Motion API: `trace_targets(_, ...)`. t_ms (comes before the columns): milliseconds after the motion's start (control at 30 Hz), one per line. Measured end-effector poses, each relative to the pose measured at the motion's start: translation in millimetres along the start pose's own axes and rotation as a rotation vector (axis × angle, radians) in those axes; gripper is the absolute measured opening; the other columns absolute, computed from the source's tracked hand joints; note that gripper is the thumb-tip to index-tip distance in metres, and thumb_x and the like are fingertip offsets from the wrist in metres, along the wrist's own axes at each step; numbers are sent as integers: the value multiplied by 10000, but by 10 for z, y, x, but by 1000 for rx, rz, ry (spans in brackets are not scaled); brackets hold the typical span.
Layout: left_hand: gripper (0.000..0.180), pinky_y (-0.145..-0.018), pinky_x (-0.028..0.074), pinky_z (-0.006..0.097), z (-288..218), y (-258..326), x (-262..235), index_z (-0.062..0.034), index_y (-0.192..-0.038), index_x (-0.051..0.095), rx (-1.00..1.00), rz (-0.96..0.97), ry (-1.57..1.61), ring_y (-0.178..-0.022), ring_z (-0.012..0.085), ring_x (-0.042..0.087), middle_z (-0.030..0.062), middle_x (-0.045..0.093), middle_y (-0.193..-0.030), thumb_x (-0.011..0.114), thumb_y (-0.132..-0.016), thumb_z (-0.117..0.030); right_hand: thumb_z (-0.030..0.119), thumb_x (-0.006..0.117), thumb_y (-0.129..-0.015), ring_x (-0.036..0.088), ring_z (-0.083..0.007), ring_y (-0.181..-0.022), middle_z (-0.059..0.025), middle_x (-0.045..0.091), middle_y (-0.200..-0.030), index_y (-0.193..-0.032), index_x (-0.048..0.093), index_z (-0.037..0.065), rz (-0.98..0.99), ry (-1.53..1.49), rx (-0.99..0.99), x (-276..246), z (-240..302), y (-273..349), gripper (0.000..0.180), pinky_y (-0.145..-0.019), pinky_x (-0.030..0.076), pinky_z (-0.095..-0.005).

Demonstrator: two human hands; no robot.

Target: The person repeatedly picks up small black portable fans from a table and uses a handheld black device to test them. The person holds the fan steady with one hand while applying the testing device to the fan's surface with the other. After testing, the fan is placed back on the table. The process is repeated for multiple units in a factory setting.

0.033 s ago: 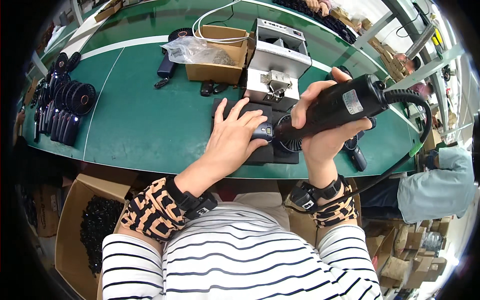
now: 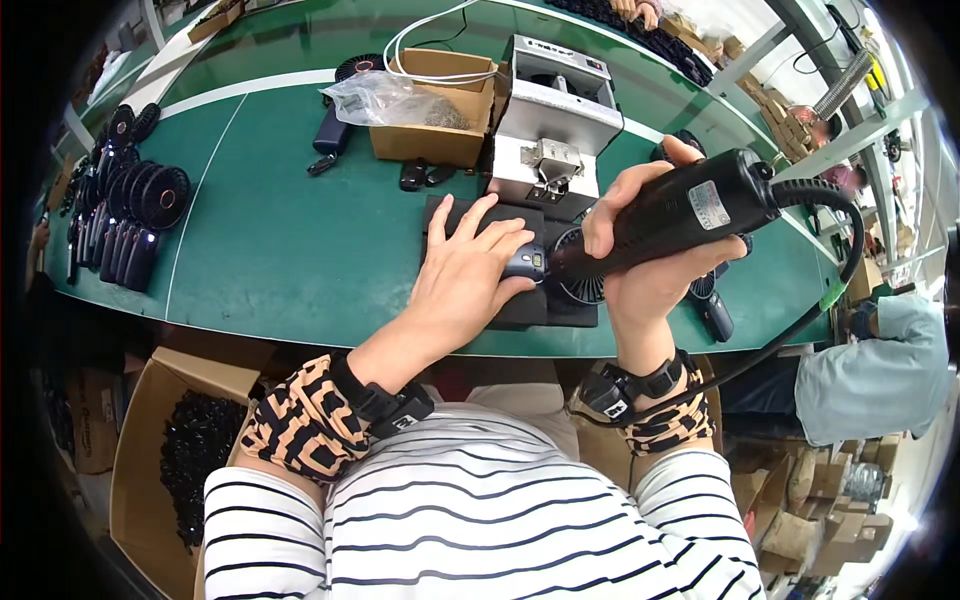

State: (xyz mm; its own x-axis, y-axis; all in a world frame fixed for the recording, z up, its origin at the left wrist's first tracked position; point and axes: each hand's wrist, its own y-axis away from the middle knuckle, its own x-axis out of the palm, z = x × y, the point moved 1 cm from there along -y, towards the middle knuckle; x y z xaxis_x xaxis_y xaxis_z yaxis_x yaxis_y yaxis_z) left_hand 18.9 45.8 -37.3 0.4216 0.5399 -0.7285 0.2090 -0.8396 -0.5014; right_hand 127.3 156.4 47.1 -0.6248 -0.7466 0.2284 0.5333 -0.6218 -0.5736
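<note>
A small handheld fan [image 2: 578,268] lies in a black block-like holder [image 2: 520,312] on the green table. My left hand [image 2: 465,262] rests over the fan's dark blue handle [image 2: 527,262], palm down with fingers spread. A small lit display shows beside its thumb. My right hand [image 2: 640,235] is wrapped round a black electric screwdriver [image 2: 665,215], which is tilted with its lower end over the fan, by the round grille. The screwdriver's tip is hidden. A thick black cord [image 2: 855,240] runs from its upper end and curves down past my right wrist.
Behind the holder stands a grey metal screw feeder [image 2: 550,120]. Left of it, a cardboard box [image 2: 430,145] holds small screws and a plastic bag [image 2: 375,100]. Fans stand clustered [image 2: 140,200] at far left. Another fan [image 2: 712,310] lies right. A carton of black parts [image 2: 150,460] sits below.
</note>
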Motion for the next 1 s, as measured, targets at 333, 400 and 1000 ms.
trace_targets(333,527,-1130,150,615,-4,29,23,-73,-1228,597,51,-3,-76,-1263,281,489,65,607,-1248,753,-757,-249,875,406,-719,492,-179,-425,-120,529,-713,-1252,451,58,123,-98,25,-9,-17,142,976,-388,414,-298)
trace_targets(400,555,-1138,142,608,-13,27,52,-73,-1248,582,67,10,-133,-1257,275,496,63,610,-1242,756,-753,-253,862,442,-720,491,-198,-409,-138,533,-696,-1246,455,43,166,-101,-33,-26,-44,191,973,-383,419,-311)
trace_targets(1000,375,-729,483,308,359,248,-663,16,-1114,555,-352,-20,359,-783,188,608,116,600,-946,678,-869,-240,770,372,-851,486,-116,-460,-113,559,-861,-1314,386,32,-23,52,-3,-160,315,13,871,-404,390,-242)
